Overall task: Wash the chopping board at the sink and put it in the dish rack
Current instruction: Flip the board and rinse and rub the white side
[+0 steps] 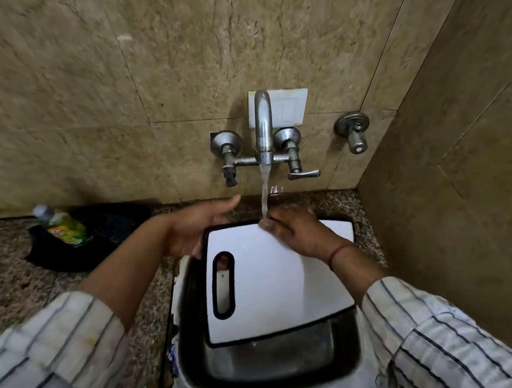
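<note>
A white chopping board (272, 281) with a black rim and an oval handle slot lies tilted over the steel sink (276, 364). My left hand (197, 228) holds the board's left edge from underneath, thumb raised, a fingertip showing through the slot. My right hand (295, 232) rests on the board's far edge with fingers curled, under the water stream (264, 191) that runs from the wall tap (262, 125). No dish rack is in view.
A green dish-soap bottle (62, 226) lies on a black cloth (75, 250) on the granite counter (5, 283) to the left. A tiled wall stands close on the right. A second valve (352, 130) sticks out of the back wall.
</note>
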